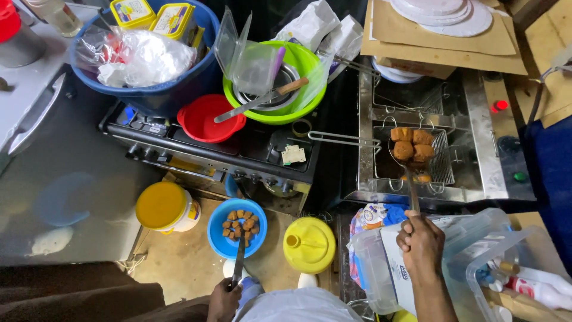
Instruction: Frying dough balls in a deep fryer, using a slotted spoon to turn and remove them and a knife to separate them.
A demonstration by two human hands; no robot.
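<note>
My right hand (pixel 421 241) grips the long handle of a skimmer spoon (pixel 411 179) that carries several browned fried pieces (pixel 412 145) above the fryer basket (pixel 442 160) in the steel deep fryer (pixel 482 161). Down on the floor, my left hand (pixel 223 300) holds a knife (pixel 239 256) whose blade reaches into a blue bowl (pixel 220 237) of small brown pieces (pixel 241 223).
A gas stove (pixel 179 152) holds a red bowl (pixel 205 119), a green bowl (pixel 298 83) with a knife and a blue basin (pixel 179 83) of tubs. A yellow-lidded bucket (pixel 164 206), a yellow lid (pixel 308 244) and a clear plastic box (pixel 471 250) stand nearby.
</note>
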